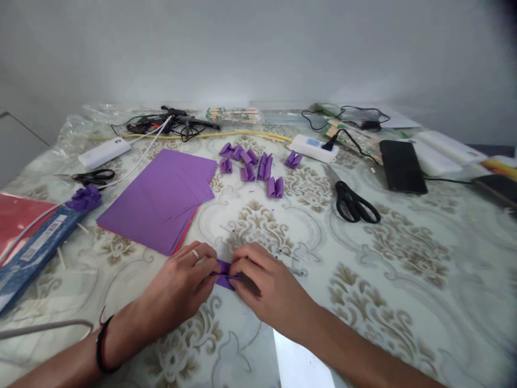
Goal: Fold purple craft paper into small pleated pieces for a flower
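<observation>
Between my hands, near the middle of the table, is a small folded strip of purple paper (225, 281). My left hand (193, 276) pinches its left end, a ring on one finger. The right end is gripped by the fingers of my right hand (260, 280). Purple sheets (155, 199) lie stacked beyond my left hand, with a red edge showing beneath. Several small folded purple pieces (276, 187) stand farther back. Black-handled scissors (352, 203) rest to the right, blades pointing away.
A white power strip (313, 148) with a black plug and a black phone (403, 167) lie at the back right. On the left are another pair of scissors (93, 177), a purple paper flower (84, 198) and a blue packet (36, 250). Black cables (177, 123) lie behind.
</observation>
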The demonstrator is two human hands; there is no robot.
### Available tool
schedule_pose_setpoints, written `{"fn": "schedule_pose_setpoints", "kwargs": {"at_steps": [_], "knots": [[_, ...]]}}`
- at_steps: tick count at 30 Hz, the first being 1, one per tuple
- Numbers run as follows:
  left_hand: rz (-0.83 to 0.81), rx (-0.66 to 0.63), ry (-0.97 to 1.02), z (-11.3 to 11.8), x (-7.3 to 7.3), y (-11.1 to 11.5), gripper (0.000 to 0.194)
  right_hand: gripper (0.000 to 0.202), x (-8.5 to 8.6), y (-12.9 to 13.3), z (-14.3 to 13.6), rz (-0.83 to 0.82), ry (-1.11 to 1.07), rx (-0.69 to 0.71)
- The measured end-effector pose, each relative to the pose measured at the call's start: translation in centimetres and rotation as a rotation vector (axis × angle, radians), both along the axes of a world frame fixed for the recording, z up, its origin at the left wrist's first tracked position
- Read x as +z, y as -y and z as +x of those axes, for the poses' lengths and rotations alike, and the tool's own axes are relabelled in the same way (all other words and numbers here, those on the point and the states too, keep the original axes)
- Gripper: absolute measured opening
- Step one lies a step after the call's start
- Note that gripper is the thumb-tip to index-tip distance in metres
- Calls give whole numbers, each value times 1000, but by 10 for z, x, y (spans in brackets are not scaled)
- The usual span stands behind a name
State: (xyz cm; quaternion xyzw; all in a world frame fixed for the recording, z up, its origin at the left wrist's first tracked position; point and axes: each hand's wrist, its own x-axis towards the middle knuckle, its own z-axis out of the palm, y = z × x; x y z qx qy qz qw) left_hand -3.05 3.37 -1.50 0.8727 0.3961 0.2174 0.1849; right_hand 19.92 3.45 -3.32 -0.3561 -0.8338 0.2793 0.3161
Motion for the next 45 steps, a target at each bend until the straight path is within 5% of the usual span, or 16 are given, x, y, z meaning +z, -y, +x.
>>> {"fn": "schedule_pose_setpoints", "kwargs": {"at_steps": [26, 37, 45], "knots": [[-138, -46, -18, -1, -3, 3, 27, 6, 5, -2, 1, -117, 68, 22], [-163, -79, -35, -2, 3, 2, 7, 12, 6, -2, 0, -205, 34, 0], [-228, -43, -49, -2, 6, 2, 11, 20, 9, -3, 0, -196, 63, 11]]}}
